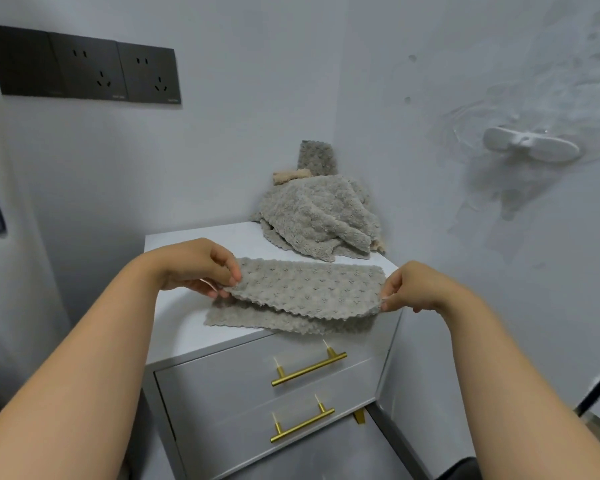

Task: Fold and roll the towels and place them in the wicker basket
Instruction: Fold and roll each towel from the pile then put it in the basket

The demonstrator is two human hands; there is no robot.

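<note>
Early stage of the task. A grey dimpled towel (pixel 305 289) lay across the front of the white surface (pixel 174 320), doubled lengthwise, its upper layer lifted clear of the lower. The left hand (pixel 201 268) pinched the left end of that upper layer and the right hand (pixel 413 289) pinched the right end; the fingers (pixel 231 275) of both were closed on the scalloped edge. The fold appeared half made, with the edges not yet aligned, and rolling had not begun.

Behind it, in the back corner and well apart from the hands, sat a loose pile of towels (pixel 319 216), unfolded. One grey piece (pixel 317 157) stood upright behind the pile, beside a beige cloth (pixel 291 175); whether either was rolled could not be told. No wicker basket was visible, and the pile may have hidden it. Most of the work therefore seemed to remain.

The surface was the top of a grey drawer cabinet with two brass handles (pixel 309 368) set into a corner of pale walls. A dark socket panel (pixel 84 69) was mounted on the left wall and a white plastic fitting (pixel 530 148) on the right wall, which bore scuffs and adhesive marks.
</note>
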